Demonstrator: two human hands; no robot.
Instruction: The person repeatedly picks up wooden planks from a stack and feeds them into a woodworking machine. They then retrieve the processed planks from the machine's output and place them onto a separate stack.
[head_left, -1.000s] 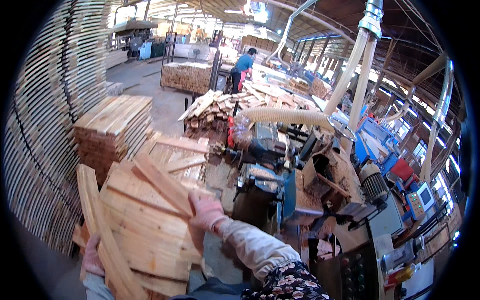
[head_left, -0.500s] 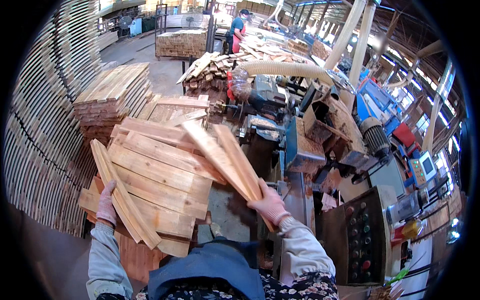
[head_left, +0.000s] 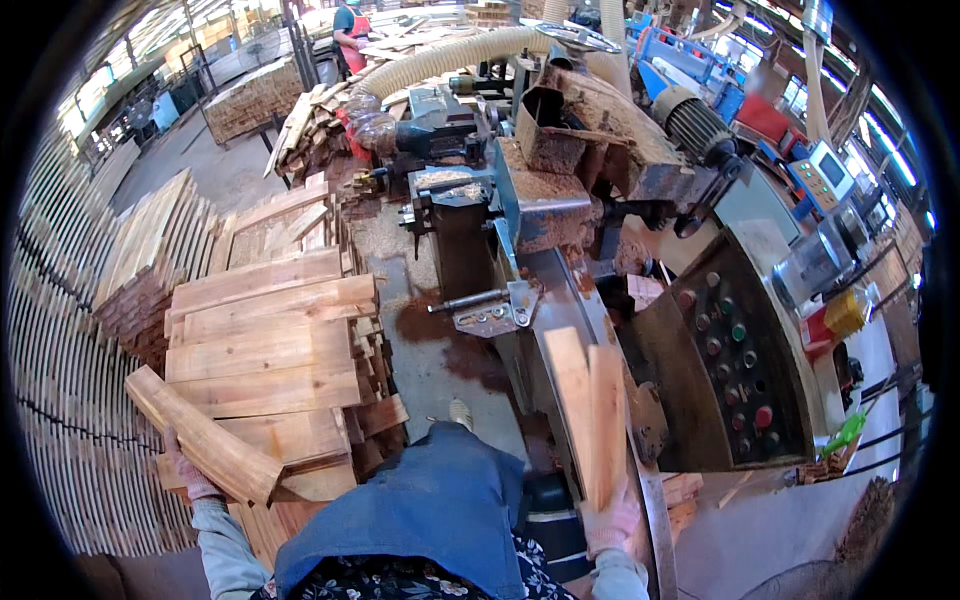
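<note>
Right hand [head_left: 612,522] clenched on two boards [head_left: 588,415], lower centre; left hand [head_left: 188,472] gripped plank [head_left: 200,436]. Risk: boards slipping into machine [head_left: 560,210].

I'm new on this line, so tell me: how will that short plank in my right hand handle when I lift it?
The plank is probably stiff, since it stands straight above the right hand. Likely light: one hand holds it. The rough sawn face should grip, not slip.

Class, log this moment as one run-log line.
left hand: holds plank by board stack | right hand: holds two boards upright at machine
</note>
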